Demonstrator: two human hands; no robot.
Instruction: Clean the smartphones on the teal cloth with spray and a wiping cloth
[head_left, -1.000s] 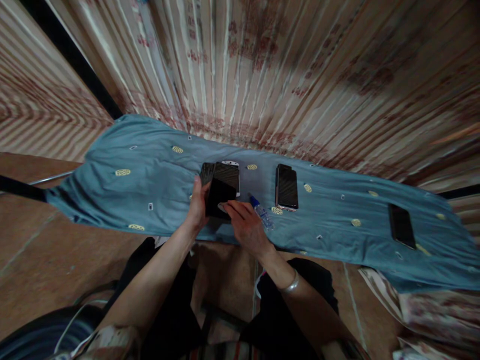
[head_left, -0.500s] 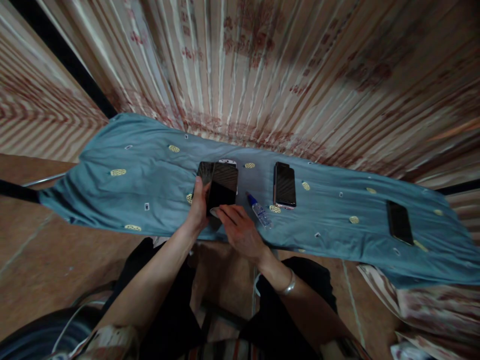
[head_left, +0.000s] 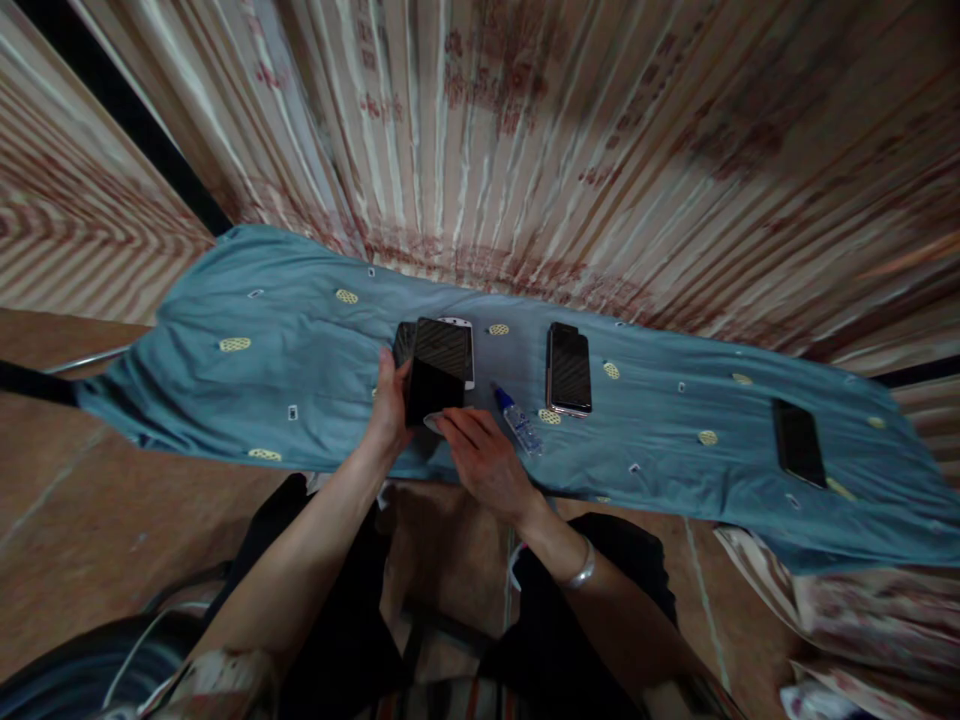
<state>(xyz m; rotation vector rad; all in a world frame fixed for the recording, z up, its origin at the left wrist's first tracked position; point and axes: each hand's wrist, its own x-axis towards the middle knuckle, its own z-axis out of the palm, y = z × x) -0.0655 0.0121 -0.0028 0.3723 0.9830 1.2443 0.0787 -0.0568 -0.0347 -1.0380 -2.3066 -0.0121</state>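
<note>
My left hand [head_left: 388,410] is closed around the left edge of a dark smartphone [head_left: 436,370], held tilted above the cloth with its black screen up. Pinched in the fingers of my right hand [head_left: 486,455] is a small pale, cloth-like piece [head_left: 432,424], at the phone's lower right corner. Partly covered by the held phone are a white-framed phone [head_left: 470,362] and, to the left, another dark phone [head_left: 403,340]. A small clear bottle with a blue cap [head_left: 517,420] lies just right of my right hand.
A blue patterned cloth [head_left: 315,350] covers the long, narrow surface. Stacked dark phones [head_left: 570,370] lie right of the bottle, and a single dark phone [head_left: 799,443] is farther right. A striped curtain [head_left: 480,150] hangs close behind, and a dark pole [head_left: 135,120] slants at left.
The held phone has shifted slightly left and tilted, uncovering more of the white-framed phone. My right hand has stayed by its lower edge with the pale piece.
</note>
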